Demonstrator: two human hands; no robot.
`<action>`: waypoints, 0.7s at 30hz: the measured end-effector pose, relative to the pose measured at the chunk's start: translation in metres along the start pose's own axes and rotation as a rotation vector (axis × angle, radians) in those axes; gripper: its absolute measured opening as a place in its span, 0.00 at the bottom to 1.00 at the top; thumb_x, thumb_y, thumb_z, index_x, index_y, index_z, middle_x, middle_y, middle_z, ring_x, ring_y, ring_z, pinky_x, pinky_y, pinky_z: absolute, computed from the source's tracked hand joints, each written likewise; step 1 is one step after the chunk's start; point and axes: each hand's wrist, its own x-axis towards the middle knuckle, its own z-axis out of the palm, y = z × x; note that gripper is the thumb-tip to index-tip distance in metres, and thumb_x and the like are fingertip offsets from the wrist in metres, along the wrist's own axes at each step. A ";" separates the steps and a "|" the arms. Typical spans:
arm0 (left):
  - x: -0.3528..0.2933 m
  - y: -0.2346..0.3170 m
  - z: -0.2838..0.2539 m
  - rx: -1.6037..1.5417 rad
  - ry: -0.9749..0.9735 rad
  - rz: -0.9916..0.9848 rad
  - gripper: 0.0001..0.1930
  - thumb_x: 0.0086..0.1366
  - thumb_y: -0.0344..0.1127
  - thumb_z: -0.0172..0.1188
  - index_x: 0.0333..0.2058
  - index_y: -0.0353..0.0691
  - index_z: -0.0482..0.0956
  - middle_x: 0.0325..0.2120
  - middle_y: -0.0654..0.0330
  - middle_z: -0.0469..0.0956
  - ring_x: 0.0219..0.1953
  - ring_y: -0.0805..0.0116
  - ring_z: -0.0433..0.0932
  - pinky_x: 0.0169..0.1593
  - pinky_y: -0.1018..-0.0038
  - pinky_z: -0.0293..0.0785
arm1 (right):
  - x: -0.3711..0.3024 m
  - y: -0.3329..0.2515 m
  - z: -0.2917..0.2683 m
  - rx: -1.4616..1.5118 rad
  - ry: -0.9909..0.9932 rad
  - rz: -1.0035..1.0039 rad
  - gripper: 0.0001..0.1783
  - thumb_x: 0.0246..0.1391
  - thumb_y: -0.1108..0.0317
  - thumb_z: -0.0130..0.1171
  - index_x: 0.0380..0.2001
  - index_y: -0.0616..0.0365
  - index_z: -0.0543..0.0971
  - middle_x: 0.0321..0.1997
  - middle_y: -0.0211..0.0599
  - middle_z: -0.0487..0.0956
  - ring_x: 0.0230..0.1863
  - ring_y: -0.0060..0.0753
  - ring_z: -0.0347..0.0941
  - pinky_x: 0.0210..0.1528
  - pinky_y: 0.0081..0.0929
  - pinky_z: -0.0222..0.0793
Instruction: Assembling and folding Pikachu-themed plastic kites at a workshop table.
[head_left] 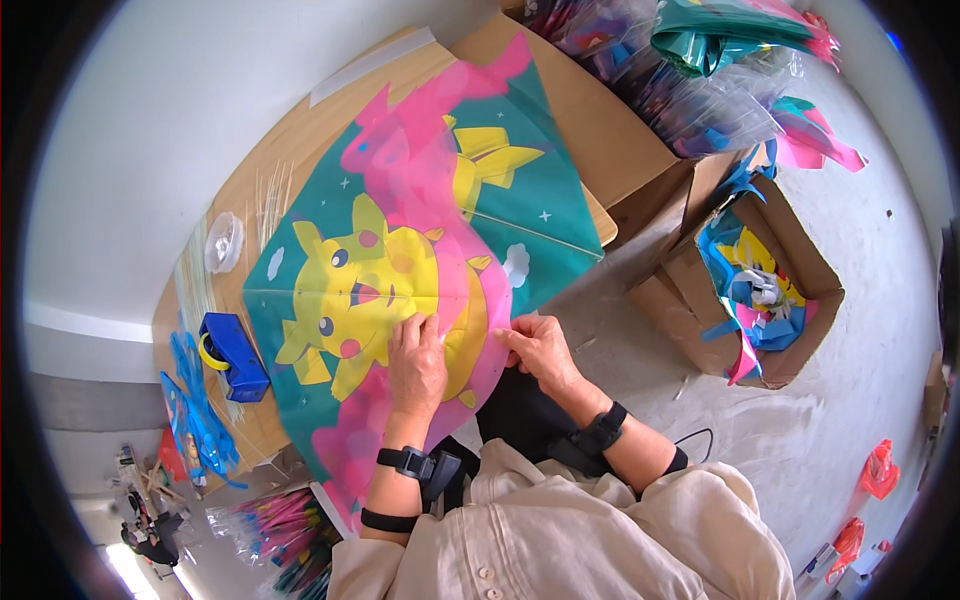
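A thin kite sheet [565, 225] in dark green and pink, printed with a yellow cartoon character, is spread over the wooden table. My left hand [418, 362] rests on its middle, fingers bent and drawn together against the yellow print. At the curved pink edge nearest me, my right hand [541, 350] pinches the border between thumb and fingers. A long translucent pink strip runs over the sheet from its far tip down past my left forearm. What lies under my left fingertips is hidden.
On the table's left are a blue tape dispenser [236, 357], blue strips [200, 415], a clear round container [224, 242] and thin sticks [268, 205]. At right stands a cardboard box [815, 270] of coloured scraps. Behind it, bagged sheets [700, 100] sit on a larger carton [630, 135].
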 end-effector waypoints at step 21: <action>-0.010 0.065 -0.017 0.066 -0.045 0.034 0.15 0.56 0.32 0.56 0.42 0.32 0.75 0.42 0.54 0.74 0.48 0.59 0.69 0.46 0.61 0.62 | -0.001 0.005 0.000 0.124 0.019 0.017 0.14 0.56 0.64 0.55 0.27 0.66 0.80 0.16 0.29 0.73 0.13 0.17 0.64 0.15 0.16 0.62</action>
